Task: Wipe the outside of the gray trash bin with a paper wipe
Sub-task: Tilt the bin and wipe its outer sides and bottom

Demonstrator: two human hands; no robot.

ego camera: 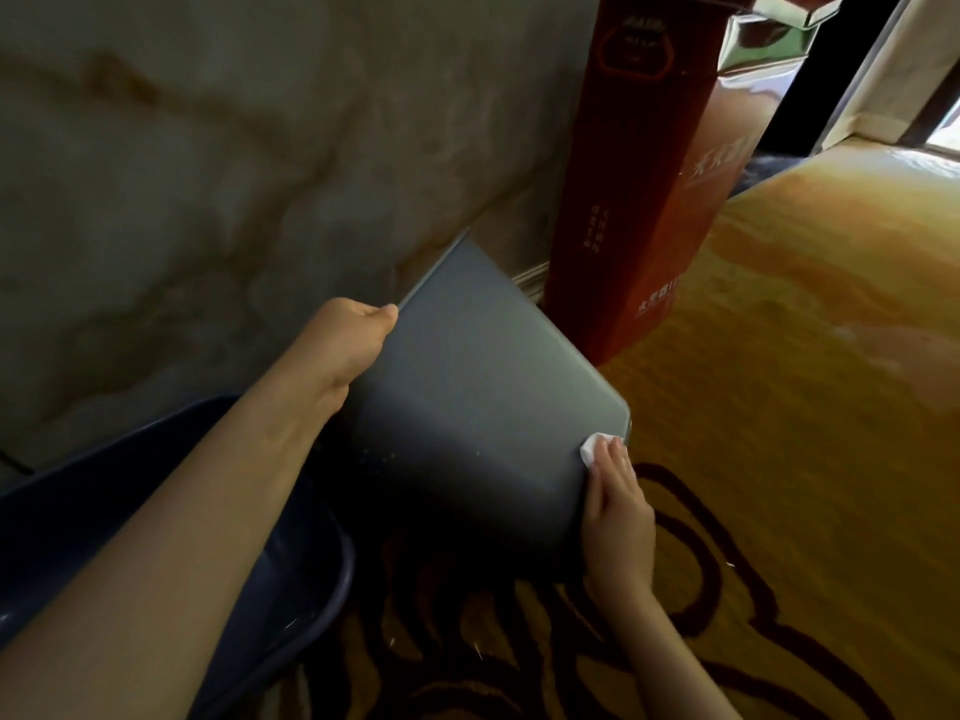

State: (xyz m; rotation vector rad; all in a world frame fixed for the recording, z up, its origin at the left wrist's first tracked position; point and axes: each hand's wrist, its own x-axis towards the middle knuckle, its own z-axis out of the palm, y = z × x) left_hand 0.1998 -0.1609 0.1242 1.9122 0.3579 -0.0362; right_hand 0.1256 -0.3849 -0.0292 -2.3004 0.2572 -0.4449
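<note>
At frame centre, gray trash bin [483, 402] lies tilted, long axis running 11 to 5 o'clock. Left hand [348, 345] grips its 10 o'clock edge; right hand [618, 506] presses paper wipe [592, 446] flat at the 4 o'clock corner, nearer the unwiped side.

Gray bin [483, 387], white wipe [592, 449], dark blue tub [291, 605], red-brown box [639, 189] with pale lettering, golden carpet [805, 356] with dark maroon swirls.

Overall level: dim, warm cast.
Source: daylight from upper right doorway, bright across the orange carpet [810, 314].
Shadow: deep at lower left, over the blue basin [171, 517].
Glare: sheen on the red box [670, 163].
Sharpness: soft throughout.
Distortion: wide-angle bending at edges.
</note>
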